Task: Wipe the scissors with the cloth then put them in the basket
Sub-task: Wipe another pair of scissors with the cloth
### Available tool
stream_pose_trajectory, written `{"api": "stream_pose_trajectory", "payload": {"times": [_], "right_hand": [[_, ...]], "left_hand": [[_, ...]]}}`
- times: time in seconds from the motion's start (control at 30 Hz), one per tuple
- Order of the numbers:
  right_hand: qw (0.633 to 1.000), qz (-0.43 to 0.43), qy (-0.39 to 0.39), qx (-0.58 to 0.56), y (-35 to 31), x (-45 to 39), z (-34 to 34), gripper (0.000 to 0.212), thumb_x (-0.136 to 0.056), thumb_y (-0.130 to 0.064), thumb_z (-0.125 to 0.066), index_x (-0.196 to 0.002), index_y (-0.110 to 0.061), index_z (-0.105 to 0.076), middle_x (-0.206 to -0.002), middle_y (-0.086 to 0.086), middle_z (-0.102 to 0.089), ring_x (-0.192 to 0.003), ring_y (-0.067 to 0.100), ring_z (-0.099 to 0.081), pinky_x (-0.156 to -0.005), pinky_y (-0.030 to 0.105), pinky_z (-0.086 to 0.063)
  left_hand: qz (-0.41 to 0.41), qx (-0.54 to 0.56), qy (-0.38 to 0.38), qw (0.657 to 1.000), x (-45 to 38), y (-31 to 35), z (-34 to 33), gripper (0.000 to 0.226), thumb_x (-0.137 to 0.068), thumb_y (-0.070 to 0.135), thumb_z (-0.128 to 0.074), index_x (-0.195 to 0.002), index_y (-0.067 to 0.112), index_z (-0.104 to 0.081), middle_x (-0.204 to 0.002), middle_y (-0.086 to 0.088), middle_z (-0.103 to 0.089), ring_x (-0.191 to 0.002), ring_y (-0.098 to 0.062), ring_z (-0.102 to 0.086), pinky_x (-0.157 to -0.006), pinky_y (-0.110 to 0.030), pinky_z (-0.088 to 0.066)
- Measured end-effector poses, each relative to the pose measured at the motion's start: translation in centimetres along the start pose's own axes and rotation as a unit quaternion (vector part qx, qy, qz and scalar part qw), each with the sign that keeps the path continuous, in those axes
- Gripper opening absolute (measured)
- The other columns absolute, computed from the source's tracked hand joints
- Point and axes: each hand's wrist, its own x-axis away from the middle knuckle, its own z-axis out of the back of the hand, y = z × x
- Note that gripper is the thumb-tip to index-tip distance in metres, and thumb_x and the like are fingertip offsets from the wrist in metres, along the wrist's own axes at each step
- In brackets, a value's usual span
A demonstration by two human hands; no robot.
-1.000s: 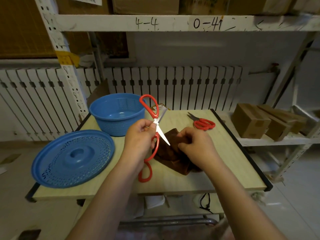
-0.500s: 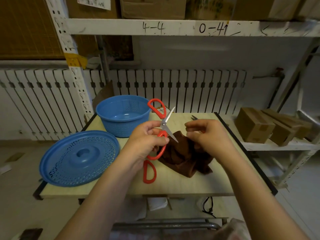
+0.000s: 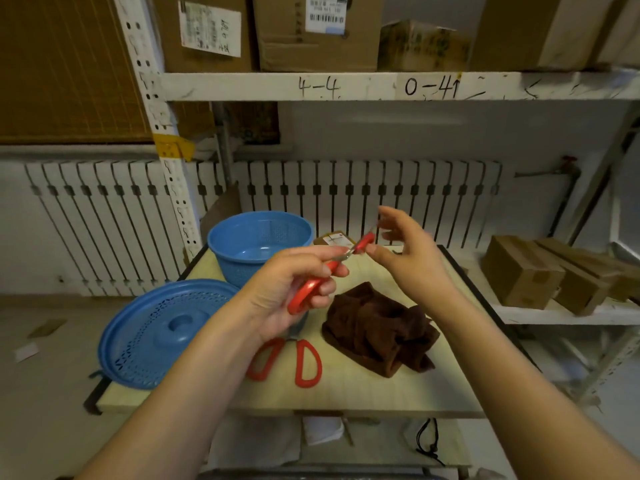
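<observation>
The left hand [image 3: 291, 289] grasps a pair of red-handled scissors [image 3: 311, 289] above the counter [image 3: 381, 393], fingers [image 3: 325, 289] curled round one handle, the other handle pointing toward 1 o'clock. The right hand [image 3: 412, 258] hovers just beside that far handle with fingers released and spread; whether they touch it I cannot tell. A second pair of red scissors [image 3: 301, 362] lies on the counter at 6 o'clock from the left hand. The brown cloth [image 3: 377, 327] sits crumpled at 3 o'clock of them. The blue basket [image 3: 259, 244] stands at 11 o'clock, its perforated lid [image 3: 156, 334] at 9 o'clock.
</observation>
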Motion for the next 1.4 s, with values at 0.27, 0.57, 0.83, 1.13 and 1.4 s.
{"api": "stream_pose_trajectory", "payload": {"times": [0.27, 0.57, 0.83, 1.13, 1.4], "right_hand": [[0.999, 0.022, -0.038, 0.017, -0.6, -0.9, -0.1, 0.018, -0.098, -0.027, -0.051, -0.107, -0.023, -0.066, -0.095, -0.006, -0.063, -0.091, 0.012, -0.058, -0.08, 0.026, -0.049], [0.997, -0.049, 0.021, -0.048, -1.2, -0.7, -0.8, 0.023, -0.101, -0.034, -0.042, -0.092, -0.018, -0.055, -0.074, 0.007, -0.059, -0.055, 0.017, -0.057, -0.053, 0.03, -0.052], [0.989, -0.084, 0.013, -0.121, -2.0, 0.3, -1.2, 0.022, -0.102, -0.032, -0.038, -0.102, -0.015, -0.052, -0.065, 0.005, -0.06, -0.046, 0.011, -0.058, -0.05, 0.028, -0.055], [0.996, -0.035, 0.066, -0.048, -0.8, 1.4, -1.2, 0.028, -0.103, -0.031, -0.036, -0.095, -0.012, -0.055, -0.078, 0.004, -0.057, -0.068, 0.016, -0.055, -0.061, 0.03, -0.048], [0.995, -0.013, 0.087, 0.039, 1.3, 1.5, 0.6, 0.001, -0.098, -0.028, -0.05, -0.097, -0.027, -0.05, -0.091, -0.01, -0.054, -0.085, 0.007, -0.057, -0.069, 0.02, -0.048]], "left_hand": [[-0.001, 0.037, 0.023, 0.999, -0.7, 0.9, 0.7, 0.022, -0.075, -0.003, -0.056, -0.098, -0.002, -0.057, -0.077, -0.012, -0.058, -0.053, -0.011, -0.043, -0.036, -0.014, -0.029], [-0.038, -0.033, 0.133, 0.99, -2.5, 0.6, -0.6, 0.016, -0.086, -0.003, -0.062, -0.1, 0.001, -0.068, -0.076, -0.009, -0.069, -0.055, -0.01, -0.055, -0.045, -0.017, -0.045], [-0.048, -0.118, 0.16, 0.979, -3.3, -0.5, -2.5, 0.022, -0.101, 0.026, -0.046, -0.102, 0.022, -0.068, -0.094, 0.001, -0.069, -0.086, -0.013, -0.059, -0.071, -0.029, -0.046], [-0.017, 0.045, 0.115, 0.992, -4.6, -1.8, -3.8, 0.025, -0.101, 0.017, -0.045, -0.117, 0.01, -0.063, -0.116, -0.016, -0.068, -0.11, -0.03, -0.065, -0.092, -0.042, -0.052], [-0.02, 0.004, 0.15, 0.988, -5.9, -2.7, -5.3, 0.02, -0.101, 0.019, -0.047, -0.108, 0.017, -0.065, -0.11, -0.011, -0.071, -0.105, -0.026, -0.067, -0.096, -0.047, -0.052]]}}
